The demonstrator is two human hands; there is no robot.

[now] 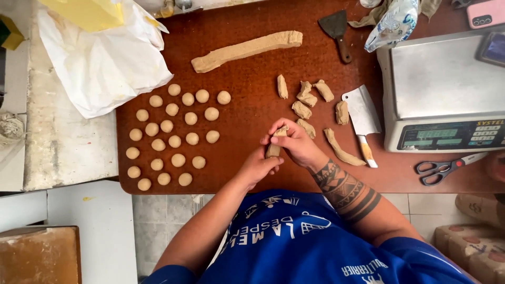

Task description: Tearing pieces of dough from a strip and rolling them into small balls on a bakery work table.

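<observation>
Two hands on one dough piece [274, 147] | left hand [259, 165] cups it, right hand [294, 143] pinches its top, above brown board [252, 79] edge | step: likely shaping | next: firm rolling, matching dough balls [173, 138]

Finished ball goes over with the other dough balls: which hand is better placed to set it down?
Likely the left. The left hand lies on the side of the dough balls and supports the dough piece from below; the right hand is on the cleaver side.
</observation>
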